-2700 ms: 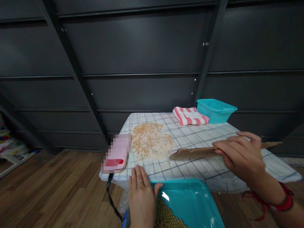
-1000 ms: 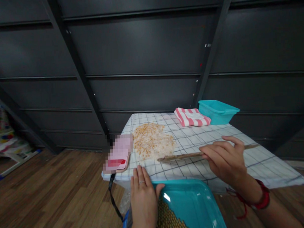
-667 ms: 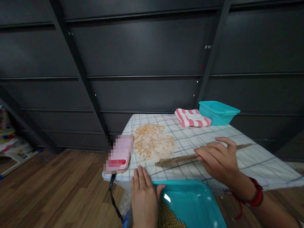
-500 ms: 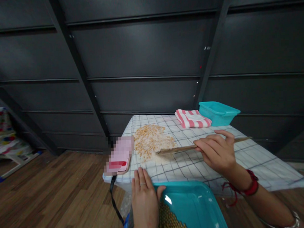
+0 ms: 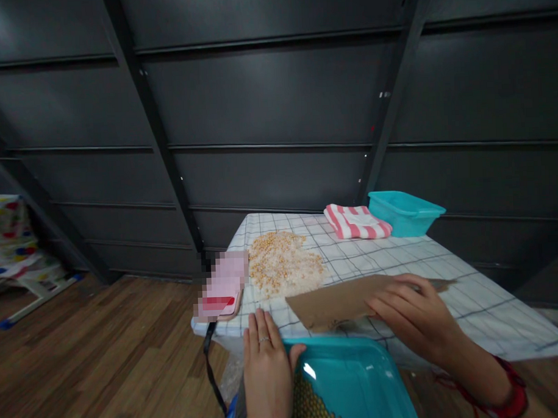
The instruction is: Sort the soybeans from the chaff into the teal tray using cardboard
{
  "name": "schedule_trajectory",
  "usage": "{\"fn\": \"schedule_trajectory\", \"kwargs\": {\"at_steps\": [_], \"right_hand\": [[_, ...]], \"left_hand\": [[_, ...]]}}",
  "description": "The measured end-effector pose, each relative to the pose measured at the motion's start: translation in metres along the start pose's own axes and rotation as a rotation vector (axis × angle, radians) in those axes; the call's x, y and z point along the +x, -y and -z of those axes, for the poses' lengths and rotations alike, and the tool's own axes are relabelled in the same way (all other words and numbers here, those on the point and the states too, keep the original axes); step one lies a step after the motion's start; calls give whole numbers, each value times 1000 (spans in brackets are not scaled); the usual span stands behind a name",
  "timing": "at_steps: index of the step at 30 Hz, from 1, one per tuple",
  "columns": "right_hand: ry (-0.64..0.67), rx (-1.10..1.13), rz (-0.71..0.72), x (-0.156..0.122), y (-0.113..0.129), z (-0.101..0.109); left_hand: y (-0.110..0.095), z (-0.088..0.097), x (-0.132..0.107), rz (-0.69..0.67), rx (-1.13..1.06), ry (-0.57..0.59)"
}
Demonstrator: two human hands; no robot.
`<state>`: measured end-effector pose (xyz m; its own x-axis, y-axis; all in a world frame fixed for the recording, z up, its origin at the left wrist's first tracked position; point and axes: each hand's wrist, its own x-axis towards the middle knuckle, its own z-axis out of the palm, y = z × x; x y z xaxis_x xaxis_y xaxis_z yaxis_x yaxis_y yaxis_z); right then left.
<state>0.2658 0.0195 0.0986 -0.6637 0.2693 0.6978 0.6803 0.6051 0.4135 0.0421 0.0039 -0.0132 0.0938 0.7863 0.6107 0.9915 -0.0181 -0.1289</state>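
Note:
My right hand (image 5: 413, 314) pinches a flat brown piece of cardboard (image 5: 339, 301) near its right end, tilted over the checked cloth. The cardboard's left end is just in front of a spread pile of yellow beans and white rice-like grains (image 5: 285, 266). Below the table's front edge is a teal plastic basin (image 5: 348, 353) with green beans (image 5: 313, 406) in its lower left part. My left hand (image 5: 269, 374), a ring on one finger, lies along the basin's left side. Its fingers are stretched toward the table edge, and the thumb rests over the basin's rim.
A pink phone (image 5: 224, 284), partly blurred out, lies at the table's left edge with a black strap (image 5: 209, 364) hanging down. At the back right are a folded pink-and-white striped towel (image 5: 357, 221) and a smaller teal basin (image 5: 405, 214). A dark panelled wall (image 5: 266, 100) stands behind the table.
My right hand has come down and nearer to me. The cardboard, seen almost edge-on before, now shows its broad face and has moved away from the grains. My left hand stays in place.

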Motion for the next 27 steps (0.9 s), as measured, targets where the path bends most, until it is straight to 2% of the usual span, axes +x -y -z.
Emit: {"fn": "schedule_trajectory", "kwargs": {"at_steps": [2, 4, 7, 9, 13, 18, 23, 27], "right_hand": [[18, 5, -16, -4, 1, 8], [-21, 2, -12, -8, 1, 17], [-123, 8, 61, -11, 2, 29], [-126, 20, 111, -13, 5, 32], [-72, 26, 94, -14, 11, 22], [-30, 27, 97, -6, 10, 5], [-73, 34, 3, -6, -4, 11], [-30, 69, 7, -11, -9, 14]], "left_hand": [[0, 1, 1, -4, 14, -5], [1, 3, 2, -16, 18, -9], [1, 5, 2, -41, 27, -20], [1, 6, 2, -37, 29, -2], [1, 5, 0, -10, -3, 37], [2, -2, -4, 14, -39, -1], [3, -5, -5, 8, -55, -23], [3, -4, -5, 18, -60, -18]]}}
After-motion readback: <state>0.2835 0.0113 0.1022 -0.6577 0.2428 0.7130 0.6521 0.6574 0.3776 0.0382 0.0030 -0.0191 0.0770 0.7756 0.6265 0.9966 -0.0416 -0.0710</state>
